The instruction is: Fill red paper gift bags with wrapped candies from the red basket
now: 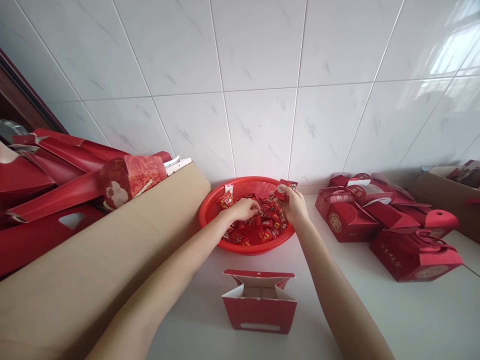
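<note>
My right hand pinches a packet; my left hand, grip unclear, should pick lightly among sweets beneath.

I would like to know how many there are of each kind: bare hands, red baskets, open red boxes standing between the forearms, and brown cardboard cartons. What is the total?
Bare hands: 2, the left hand and the right hand
Red basket: 1
Open red box: 1
Brown cartons: 2, the left carton and the right carton
Total: 6
</note>
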A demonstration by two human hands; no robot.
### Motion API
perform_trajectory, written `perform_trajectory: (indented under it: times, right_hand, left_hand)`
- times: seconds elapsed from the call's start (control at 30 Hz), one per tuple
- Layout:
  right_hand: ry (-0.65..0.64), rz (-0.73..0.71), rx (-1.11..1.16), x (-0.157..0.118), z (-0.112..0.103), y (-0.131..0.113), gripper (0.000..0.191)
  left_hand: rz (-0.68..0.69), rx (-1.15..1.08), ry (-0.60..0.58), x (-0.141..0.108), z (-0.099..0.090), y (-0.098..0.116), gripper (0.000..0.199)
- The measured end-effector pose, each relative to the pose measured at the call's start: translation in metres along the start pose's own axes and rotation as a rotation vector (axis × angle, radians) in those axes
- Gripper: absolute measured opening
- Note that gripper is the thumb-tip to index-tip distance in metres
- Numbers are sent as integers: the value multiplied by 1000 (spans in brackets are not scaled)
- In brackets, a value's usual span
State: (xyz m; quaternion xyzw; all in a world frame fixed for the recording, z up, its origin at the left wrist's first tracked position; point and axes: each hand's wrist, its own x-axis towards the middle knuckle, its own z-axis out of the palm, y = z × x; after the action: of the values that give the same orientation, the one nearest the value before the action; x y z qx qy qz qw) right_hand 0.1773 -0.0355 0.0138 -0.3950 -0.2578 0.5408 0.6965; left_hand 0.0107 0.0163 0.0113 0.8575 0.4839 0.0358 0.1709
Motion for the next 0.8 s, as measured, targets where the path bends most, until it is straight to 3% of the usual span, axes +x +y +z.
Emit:
perform_trajectory:
  times: [0.1, 0.17, 0.33, 0.43, 0.63, 0.8]
  right_hand:
    - [1, -1, -2, 0, 0, 0, 11]
    - [1, -2, 1, 0, -1, 0, 12]
    - [-9, -6, 0, -2, -1, 0, 12]
    - [-10, -7, -8, -2, -1, 0, 12]
    - [-5, -3, -19, 1, -2, 1, 12]
    - [-13, -8, -20, 3, -4, 4, 15]
  left_hand:
    - [-21, 50, 6, -3, -3, 1, 24]
    - [-81, 131, -52, -7, -7, 3, 20]
    - [-328, 268, -371, -18, -12, 6, 52]
    - [-372, 220, -556, -23, -11, 12, 49]
    - [-234, 316, -641, -23, -3, 25, 35]
    - [-94, 174, -689, -22, -1, 24, 23]
